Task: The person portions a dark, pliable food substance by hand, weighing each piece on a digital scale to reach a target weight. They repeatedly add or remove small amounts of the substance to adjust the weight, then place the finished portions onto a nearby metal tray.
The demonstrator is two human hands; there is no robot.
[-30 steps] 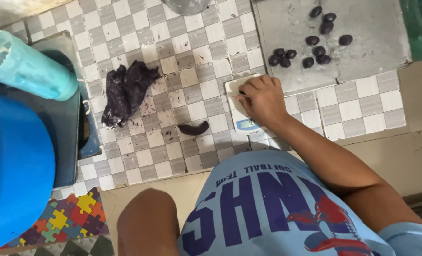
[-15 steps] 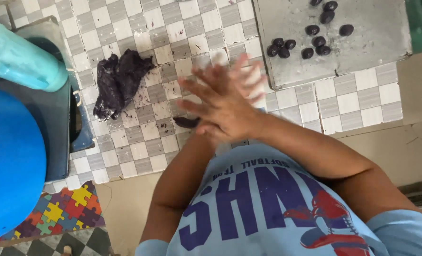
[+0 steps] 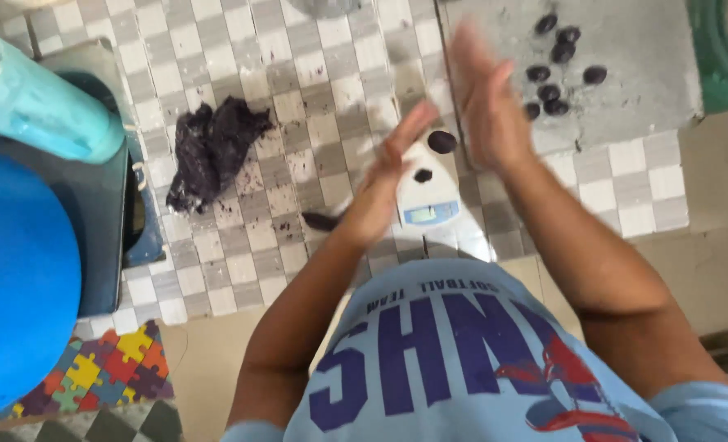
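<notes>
— Where's the dark ball?

— Between my two palms, over the white scale; touching either, I can't tell.

— Fingers?

— Left hand and right hand both flat, fingers straight and together, gripping nothing. Finished balls lie on the grey slab beyond my right fingertips; the dough heap is left.

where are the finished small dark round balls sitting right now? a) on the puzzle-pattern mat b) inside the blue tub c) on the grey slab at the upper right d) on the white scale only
c: a cluster of small dark round balls lies on the grey slab at the upper right, beyond the open left hand and right hand; the small white scale carries only two dark bits.
</notes>
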